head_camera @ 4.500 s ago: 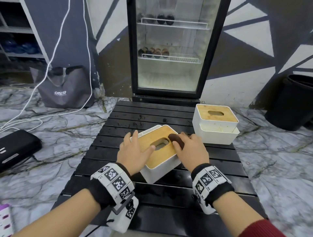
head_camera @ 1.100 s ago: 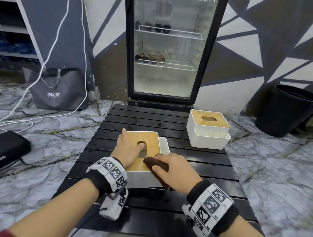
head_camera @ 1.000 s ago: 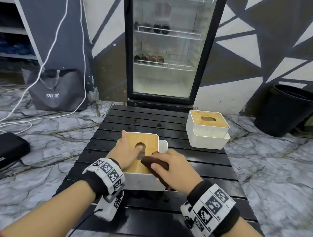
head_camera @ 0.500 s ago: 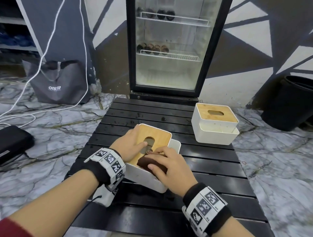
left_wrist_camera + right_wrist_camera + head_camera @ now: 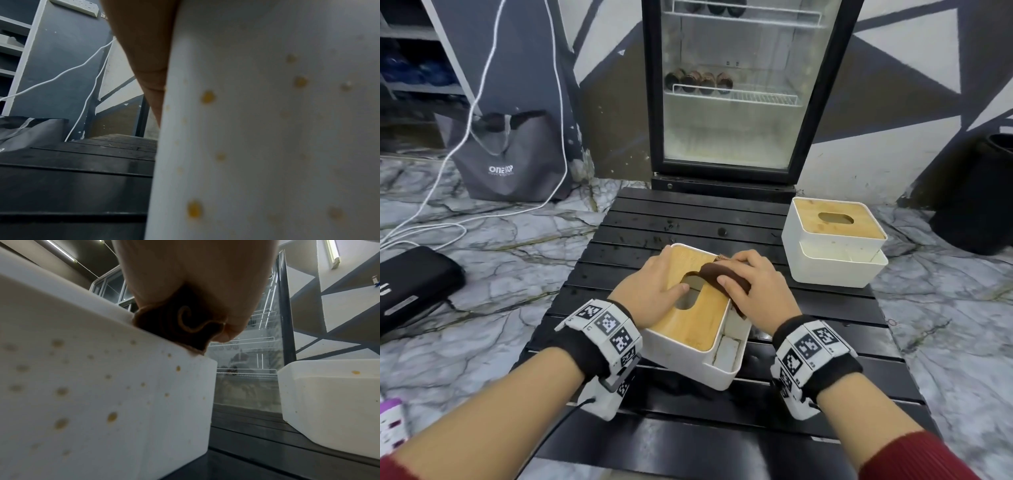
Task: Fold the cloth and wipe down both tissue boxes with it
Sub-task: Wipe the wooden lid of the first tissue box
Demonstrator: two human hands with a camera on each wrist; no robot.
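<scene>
Right hand [image 5: 756,291] presses a folded brown cloth [image 5: 724,275] down on the near tissue box [image 5: 698,356], fingers curled over the wad, thumb tucked at its near edge. Cloth sits at the right rim of the bamboo lid [image 5: 695,322], partly draped into the open white side compartment. Right wrist view: cloth [image 5: 185,327] bunched under the hand [image 5: 195,272], squeezed against the top edge of the white box wall [image 5: 92,394]; wall speckled with yellowish spots.

Left hand [image 5: 654,294] lies flat on the lid's left half, fingers straight, thumb tip at the oval slot; it grips nothing. Left wrist view: only the edge of the hand [image 5: 146,48] against the spotted white side of the box [image 5: 267,129].

Near box stands skewed on the black slatted table [image 5: 688,219]. Second tissue box [image 5: 832,246], same white body and bamboo lid, stands well apart at the table's far right.

Beyond the table: glass-door fridge [image 5: 736,85], grey tote bag [image 5: 513,161] with white cables on the marble floor, black bin [image 5: 976,195] at right.
</scene>
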